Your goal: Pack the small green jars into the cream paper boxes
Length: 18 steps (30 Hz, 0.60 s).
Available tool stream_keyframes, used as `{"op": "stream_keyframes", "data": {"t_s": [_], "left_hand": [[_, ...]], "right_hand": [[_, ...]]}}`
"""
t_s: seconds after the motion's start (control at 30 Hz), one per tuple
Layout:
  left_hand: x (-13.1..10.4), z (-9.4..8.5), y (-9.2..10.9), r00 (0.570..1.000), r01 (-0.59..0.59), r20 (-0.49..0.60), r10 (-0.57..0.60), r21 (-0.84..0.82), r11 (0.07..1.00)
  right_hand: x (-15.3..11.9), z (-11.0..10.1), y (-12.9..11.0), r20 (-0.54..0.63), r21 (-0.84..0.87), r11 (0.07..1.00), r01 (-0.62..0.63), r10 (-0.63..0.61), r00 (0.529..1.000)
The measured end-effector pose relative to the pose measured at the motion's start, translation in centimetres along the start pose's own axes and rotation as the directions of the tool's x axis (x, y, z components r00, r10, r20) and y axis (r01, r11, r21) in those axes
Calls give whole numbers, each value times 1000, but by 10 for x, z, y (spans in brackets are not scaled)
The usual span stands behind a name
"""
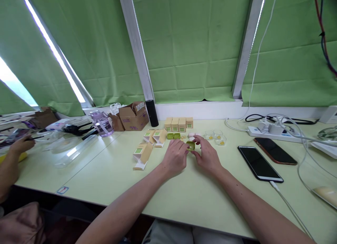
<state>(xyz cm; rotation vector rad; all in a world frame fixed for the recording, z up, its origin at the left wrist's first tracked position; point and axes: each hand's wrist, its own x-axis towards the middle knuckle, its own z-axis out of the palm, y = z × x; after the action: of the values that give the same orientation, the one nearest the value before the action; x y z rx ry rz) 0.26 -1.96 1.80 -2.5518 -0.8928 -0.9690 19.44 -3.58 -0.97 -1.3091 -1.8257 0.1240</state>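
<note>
Partway, seemingly: three cartons [143,153] opened at 9 o'clock, four upright cartons [178,125] at 11 look shut; green container [190,146] mid-worktop [205,202], right hand [207,154] grip pinching it; left hand [176,155] bunched alongside, pinch unclear

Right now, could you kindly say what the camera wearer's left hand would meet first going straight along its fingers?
The left hand would probably meet the small green container first, right in front of it; whether they already touch is unclear.

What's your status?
Left hand, right hand both holding small green container. Opened cartons to the left. Phones off right, clear of both hands.
</note>
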Motion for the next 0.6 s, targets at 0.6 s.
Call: {"op": "stream_keyframes", "data": {"t_s": [0.6], "left_hand": [[-3, 3, -20, 976, -96, -211, 51, -211, 973]], "right_hand": [[-3, 0, -2, -137, 194, 971, 142, -117, 984]]}}
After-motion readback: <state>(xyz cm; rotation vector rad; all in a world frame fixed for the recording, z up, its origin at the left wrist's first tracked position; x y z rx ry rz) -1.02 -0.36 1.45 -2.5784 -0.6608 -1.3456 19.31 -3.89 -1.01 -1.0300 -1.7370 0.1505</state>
